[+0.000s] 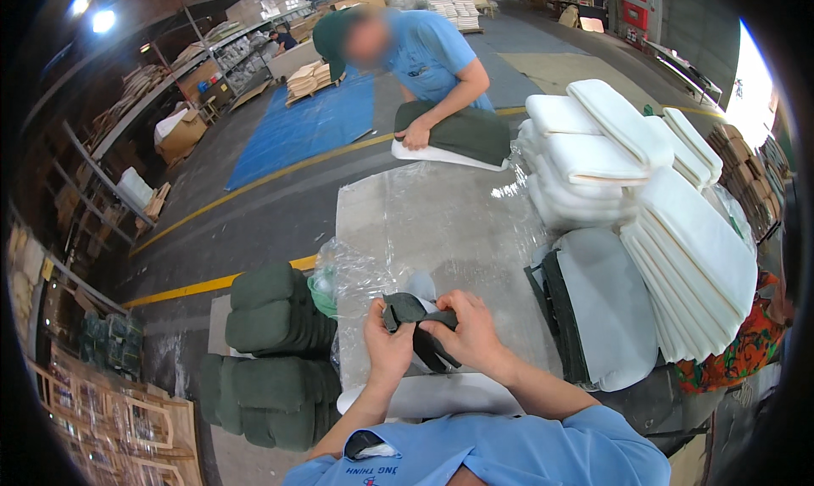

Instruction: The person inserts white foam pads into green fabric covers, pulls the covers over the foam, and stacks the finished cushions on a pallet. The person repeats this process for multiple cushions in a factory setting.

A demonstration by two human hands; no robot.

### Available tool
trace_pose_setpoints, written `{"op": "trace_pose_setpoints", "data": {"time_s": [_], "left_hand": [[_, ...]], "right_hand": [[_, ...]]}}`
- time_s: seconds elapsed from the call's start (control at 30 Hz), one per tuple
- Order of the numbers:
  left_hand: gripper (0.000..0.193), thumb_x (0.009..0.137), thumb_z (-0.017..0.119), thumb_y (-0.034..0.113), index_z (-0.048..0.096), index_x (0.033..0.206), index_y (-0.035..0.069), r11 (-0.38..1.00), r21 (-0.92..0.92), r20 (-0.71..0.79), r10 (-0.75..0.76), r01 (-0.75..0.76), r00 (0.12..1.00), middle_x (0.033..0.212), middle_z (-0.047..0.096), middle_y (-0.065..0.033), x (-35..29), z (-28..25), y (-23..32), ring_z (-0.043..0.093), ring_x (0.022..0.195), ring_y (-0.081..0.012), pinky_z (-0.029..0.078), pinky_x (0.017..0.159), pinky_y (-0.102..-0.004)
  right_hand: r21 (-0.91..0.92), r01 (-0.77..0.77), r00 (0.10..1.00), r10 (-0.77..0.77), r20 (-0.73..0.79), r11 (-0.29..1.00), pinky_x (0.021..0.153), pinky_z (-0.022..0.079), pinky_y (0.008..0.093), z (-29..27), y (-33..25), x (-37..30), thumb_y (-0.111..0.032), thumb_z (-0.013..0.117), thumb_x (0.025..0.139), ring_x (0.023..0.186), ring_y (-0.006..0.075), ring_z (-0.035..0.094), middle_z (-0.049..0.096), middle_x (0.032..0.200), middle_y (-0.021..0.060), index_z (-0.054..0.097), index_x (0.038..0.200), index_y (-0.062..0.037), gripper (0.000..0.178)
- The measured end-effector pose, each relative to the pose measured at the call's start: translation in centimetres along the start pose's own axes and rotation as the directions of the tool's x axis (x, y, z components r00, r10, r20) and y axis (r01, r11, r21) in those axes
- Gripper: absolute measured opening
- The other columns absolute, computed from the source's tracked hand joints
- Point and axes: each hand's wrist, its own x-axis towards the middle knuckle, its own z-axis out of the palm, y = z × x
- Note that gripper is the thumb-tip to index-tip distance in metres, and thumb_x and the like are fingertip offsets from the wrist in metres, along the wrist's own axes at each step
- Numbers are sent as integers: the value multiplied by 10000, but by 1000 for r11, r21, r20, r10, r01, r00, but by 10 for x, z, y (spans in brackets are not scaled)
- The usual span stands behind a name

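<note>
Close to my body, over the near part of the table [441,215], both hands grip a dark green fabric piece [402,309] with a grey inner side. My left hand [388,343] pinches its left part. My right hand [468,329] has its fingers closed on the right part, and a dark strip hangs between the hands. What lies inside the folded cloth I cannot make out. A white foam pad [424,401] lies along the near edge, in front of my body. Clear plastic wrap [352,270] is bunched at the table's left edge.
White foam pads [691,257] are piled at the right, beside a stack of grey-backed dark covers [606,308]. Stacked dark green cushions [275,393] stand at the left. Across the table, a co-worker [437,58] handles a dark green cover [462,134] on a white pad.
</note>
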Motion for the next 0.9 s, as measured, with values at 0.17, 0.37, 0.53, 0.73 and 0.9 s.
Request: {"op": "trace_pose_setpoints", "data": {"time_s": [0.17, 0.37, 0.53, 0.73, 0.9], "left_hand": [[255, 810, 698, -79, 596, 1005, 49, 936, 285, -3, 215, -206, 977, 878, 650, -82, -1, -1, 0, 623, 821, -138, 507, 764, -288], [462, 728, 648, -160, 687, 1163, -10, 748, 521, 78, 439, -412, 895, 974, 691, -124, 15, -24, 12, 691, 893, -240, 534, 878, -324], [443, 689, 636, -123, 716, 1118, -45, 687, 692, 189, 127, -224, 974, 1128, 697, -186, 12, -25, 24, 686, 1101, -340, 535, 924, -361], [374, 729, 718, -64, 732, 1100, -21, 832, 478, 416, 68, -282, 907, 1140, 699, -90, 30, -53, -8, 682, 966, -232, 541, 865, -331], [247, 897, 763, 14, 721, 1133, -45, 947, -94, 447, -235, 307, 863, 1109, 731, -50, 12, -21, 12, 659, 1014, -109, 544, 913, -311]], "right_hand": [[246, -98, 981, 135, -138, 964, 730, 553, 433, 0, 0, 3, -80, 766, 911, 856, 356, 714, 715, 981, 158, 656, 1116, -48, 235], [105, -58, 998, 61, -32, 993, 756, 563, 402, -24, 0, 12, -34, 714, 948, 883, 311, 721, 714, 1014, 155, 679, 1114, -36, 169], [609, -128, 990, 133, 36, 783, 800, 491, 295, -10, 23, 11, -111, 636, 1060, 886, 118, 605, 650, 958, -2, 633, 1084, -48, 68], [765, -414, 904, 319, 284, 493, 726, 433, 251, 0, 29, 23, -216, 554, 1130, 813, 49, 482, 555, 884, -65, 627, 1058, -68, 180], [722, -393, 902, 393, 181, 570, 717, 424, 250, 3, 35, 29, -230, 562, 1127, 798, 53, 476, 557, 863, -62, 626, 1047, -75, 185]]}}
